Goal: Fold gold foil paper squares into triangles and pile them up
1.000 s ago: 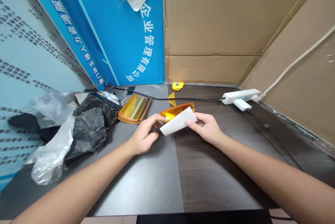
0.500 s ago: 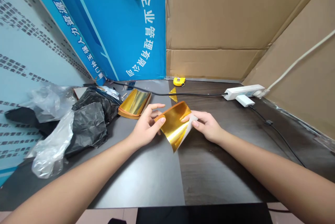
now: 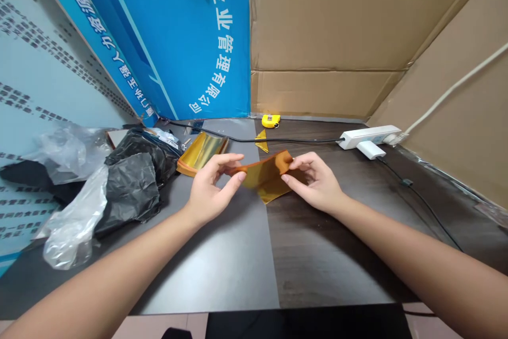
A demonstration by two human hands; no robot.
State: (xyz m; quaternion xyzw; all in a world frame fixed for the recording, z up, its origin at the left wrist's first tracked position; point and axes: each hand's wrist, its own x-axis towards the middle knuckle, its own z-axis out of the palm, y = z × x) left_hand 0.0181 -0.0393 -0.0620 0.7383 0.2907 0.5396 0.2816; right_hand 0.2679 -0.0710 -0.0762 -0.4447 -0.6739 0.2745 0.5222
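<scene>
Between my two hands a sheet of gold foil paper [image 3: 265,174] hangs above the table, its lower corner pointing down and its right upper corner bent over. My left hand [image 3: 214,183] pinches the sheet's left edge between thumb and fingers. On the opposite side, my right hand [image 3: 313,180] grips the bent corner with thumb and forefinger. A stack of gold foil sheets [image 3: 203,149] lies just behind my left hand, its top sheet curved. A small gold foil triangle [image 3: 261,141] rests on the table beyond the held sheet.
A yellow tape measure [image 3: 270,121] sits at the back by the cardboard wall [image 3: 325,93]. At right lies a white power strip [image 3: 369,137], with a black cable [image 3: 293,141] crossing the table. Crumpled black and clear plastic bags [image 3: 133,185] are heaped at left.
The sheet has tilted, so its shiny face is now duller and its lower corner is higher. Its right corner has been bent over in my right hand's fingers.
</scene>
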